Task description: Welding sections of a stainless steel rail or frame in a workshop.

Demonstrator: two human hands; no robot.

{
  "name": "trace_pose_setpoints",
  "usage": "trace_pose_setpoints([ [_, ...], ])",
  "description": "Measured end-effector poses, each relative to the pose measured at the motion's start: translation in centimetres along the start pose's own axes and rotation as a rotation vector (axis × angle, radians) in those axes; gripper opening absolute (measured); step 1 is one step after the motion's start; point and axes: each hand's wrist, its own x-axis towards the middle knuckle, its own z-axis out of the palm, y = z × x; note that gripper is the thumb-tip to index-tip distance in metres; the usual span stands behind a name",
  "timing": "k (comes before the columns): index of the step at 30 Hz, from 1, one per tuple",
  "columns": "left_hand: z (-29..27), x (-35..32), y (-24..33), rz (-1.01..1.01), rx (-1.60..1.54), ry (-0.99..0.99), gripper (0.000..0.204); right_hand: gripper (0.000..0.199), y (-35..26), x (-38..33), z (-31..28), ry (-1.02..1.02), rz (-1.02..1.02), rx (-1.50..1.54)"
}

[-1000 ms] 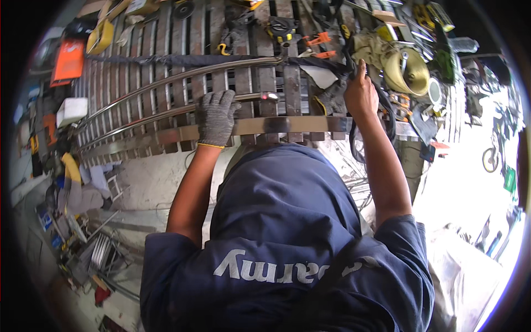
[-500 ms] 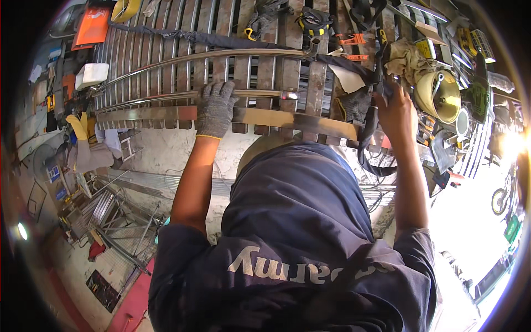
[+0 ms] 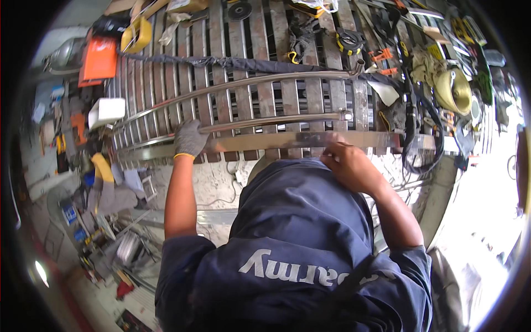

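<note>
"Grey knit glove covers the left hand (image 3: 189, 139). What is it holding?"

"It lies across the short tube (image 3: 276, 120) and the metal strip (image 3: 260, 142), fingers bent over. The palm side is hidden, so I cannot tell whether it grips either of the 2."

"And the right hand (image 3: 357, 170)?"

"Bare, with fingers drawn in narrow at the strip's near edge, just in front of the dark shirt (image 3: 310, 216). Blur hides the fingertips; I cannot tell if they pinch anything. Far right, glare washes out the floor."

"Where do the pieces lie?"

"The strip runs along the front edge of the slatted bench (image 3: 267, 104). The short tube is just beyond it, and the long tube (image 3: 265, 79) farther back, with a gap of bare slats between the 2 tubes. Right of the short tube's end there is some open room, up to the black cable (image 3: 410, 110); past that, the yellow bowl (image 3: 445, 94) crowds the corner."

"Changed from 0.5 s ago?"

"The right hand was by that cable; now it is at the strip. The left hand sits farther from the short tube's right end."
</note>
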Motion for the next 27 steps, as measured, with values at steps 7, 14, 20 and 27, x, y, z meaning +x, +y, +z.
trace_pose_setpoints([
  [7, -3.7, 1.6, -2.4, 0.069, -0.030, -0.226, 0.034, 0.054, -2.9, 5.3, 9.5, 0.037, 0.119, 0.430],
  [14, -9.7, -3.1, -1.3, 0.186, 0.042, 0.014, 0.028, 0.063, -10.2, 7.1, 8.0, 0.282, 0.332, 1.570],
  [20, -12.0, -8.4, -1.5, 0.199, 0.136, 0.159, 0.028, 0.041, -14.7, 7.4, 7.6, 0.493, 0.183, 2.098],
  [27, -9.8, -13.6, -3.8, 0.222, -0.073, 0.265, 0.029, 0.053, -16.2, 5.3, 7.2, 0.168, -0.273, 1.972],
])
